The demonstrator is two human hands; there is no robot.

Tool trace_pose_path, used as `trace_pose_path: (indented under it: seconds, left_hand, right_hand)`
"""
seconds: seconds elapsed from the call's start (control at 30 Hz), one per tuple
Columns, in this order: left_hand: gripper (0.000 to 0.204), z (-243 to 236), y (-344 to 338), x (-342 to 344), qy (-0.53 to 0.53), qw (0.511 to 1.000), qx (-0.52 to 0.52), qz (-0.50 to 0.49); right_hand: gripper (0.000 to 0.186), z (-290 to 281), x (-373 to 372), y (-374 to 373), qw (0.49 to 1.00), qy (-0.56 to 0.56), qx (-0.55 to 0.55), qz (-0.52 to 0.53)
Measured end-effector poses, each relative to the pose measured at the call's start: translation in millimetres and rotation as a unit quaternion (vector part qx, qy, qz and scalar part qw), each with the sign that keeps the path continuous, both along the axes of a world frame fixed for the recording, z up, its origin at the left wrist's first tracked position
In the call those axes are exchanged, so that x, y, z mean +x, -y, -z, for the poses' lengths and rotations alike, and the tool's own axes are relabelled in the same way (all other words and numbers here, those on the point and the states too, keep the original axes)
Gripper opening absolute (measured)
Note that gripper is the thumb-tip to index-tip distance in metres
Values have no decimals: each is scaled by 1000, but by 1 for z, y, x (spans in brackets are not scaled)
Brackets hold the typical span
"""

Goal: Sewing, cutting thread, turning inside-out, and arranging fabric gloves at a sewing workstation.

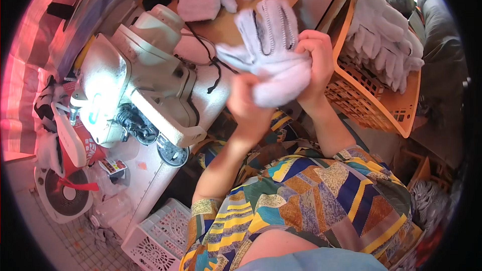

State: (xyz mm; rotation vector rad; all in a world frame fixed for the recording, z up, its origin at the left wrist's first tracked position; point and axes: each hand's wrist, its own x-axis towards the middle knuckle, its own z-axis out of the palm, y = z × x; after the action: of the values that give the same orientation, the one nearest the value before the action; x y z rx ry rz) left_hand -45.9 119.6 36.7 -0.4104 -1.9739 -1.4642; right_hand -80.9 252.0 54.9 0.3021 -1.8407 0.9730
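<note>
A white fluffy glove (276, 55) is held up in front of me, its fingers pointing away and dark stitching showing along the finger seams. My left hand (246, 98) is closed on its lower left edge, slightly blurred. On the other side my right hand (317, 57) grips the glove with fingers curled round its edge. Left of my hands stands a cream-coloured industrial sewing machine (155, 60) with a bright lamp shining near its head. Beyond it another white glove (201, 0) lies on a brown board.
An orange plastic basket (376, 105) at the right holds a pile of white gloves (384, 35). Black cords (211, 57) trail over the machine table. A white plastic basket (158, 236) sits low at the left, and a white round-grilled fan (63, 195) stands at the far left.
</note>
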Motion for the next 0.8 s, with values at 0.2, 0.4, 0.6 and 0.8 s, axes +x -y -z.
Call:
trace_pose_path:
  seconds: [0.2, 0.4, 0.6, 0.8]
  left_hand:
    - [32, -3, -5, -33, 11, 994, 58, -89]
    - [30, -15, -3, -3, -125, 989, -58, 44]
    - [30, -5, 27, 39, 123, 959, 52, 251]
    - [52, -17, 67, 68, 440, 467, 693, 328]
  right_hand:
    - [37, -2, 14, 5, 999, 5, 51, 6]
    - [30, 2, 0, -12, 996, 82, 28, -11]
    - [28, 12, 10, -12, 971, 184, -1, -151]
    - [55, 24, 40, -6, 515, 439, -384, -628]
